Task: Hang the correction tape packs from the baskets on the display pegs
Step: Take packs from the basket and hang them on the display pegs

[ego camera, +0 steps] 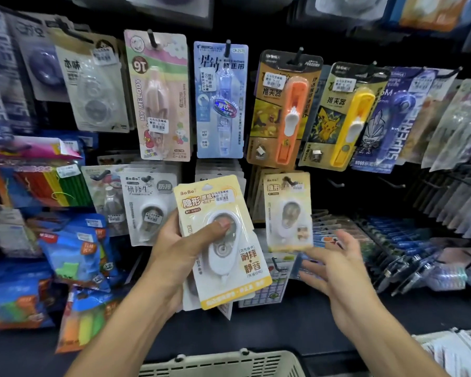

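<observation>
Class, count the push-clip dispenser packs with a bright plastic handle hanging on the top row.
2: an orange dispenser pack right of centre, and a yellow dispenser pack beside it on its right. More may hang hidden behind.

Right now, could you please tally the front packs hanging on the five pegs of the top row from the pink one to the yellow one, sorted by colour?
Pink pack: 1
Blue pack: 1
Orange pack: 1
Yellow pack: 1
Total: 4, so only four pegs span that stretch, not five.
</observation>
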